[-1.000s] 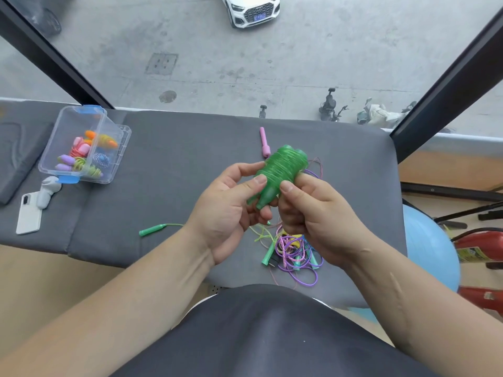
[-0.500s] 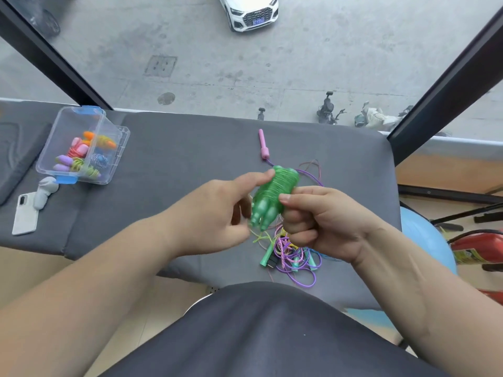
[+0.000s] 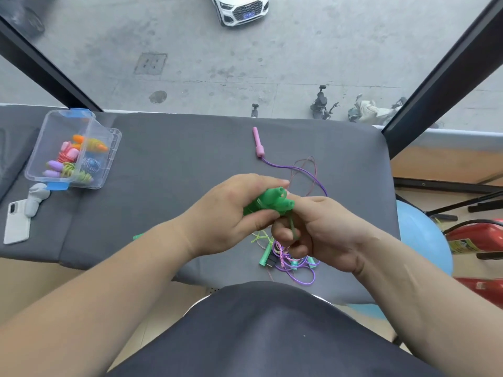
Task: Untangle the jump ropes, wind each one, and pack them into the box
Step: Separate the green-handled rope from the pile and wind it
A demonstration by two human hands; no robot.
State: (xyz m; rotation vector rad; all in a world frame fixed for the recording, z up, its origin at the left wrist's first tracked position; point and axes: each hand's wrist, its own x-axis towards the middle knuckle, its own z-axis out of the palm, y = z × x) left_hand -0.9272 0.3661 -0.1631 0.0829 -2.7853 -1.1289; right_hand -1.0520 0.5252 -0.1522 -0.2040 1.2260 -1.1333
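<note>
A wound green jump rope (image 3: 272, 200), its two handles pointing away from me, is held above the grey padded bench (image 3: 177, 164). My left hand (image 3: 231, 213) grips its wound body. My right hand (image 3: 321, 229) pinches a loose bit of green cord under the bundle, fingers curled. Below the hands lies a tangle of purple, pink and yellow-green ropes (image 3: 288, 259). A pink handle (image 3: 258, 141) with a purple cord lies farther back. The clear plastic box (image 3: 109, 156) at the left holds several wound ropes.
A white phone (image 3: 16, 221) and a small grey device (image 3: 36, 198) lie left of the box. A blue exercise ball (image 3: 424, 240) and red cylinders (image 3: 479, 238) stand at the right. A green handle tip (image 3: 138, 236) peeks out by my left forearm. A window is beyond the bench.
The green bundle has turned so its handle ends now point away from me. My left hand has closed round its body, and my right hand has dropped beneath it onto the loose cord.
</note>
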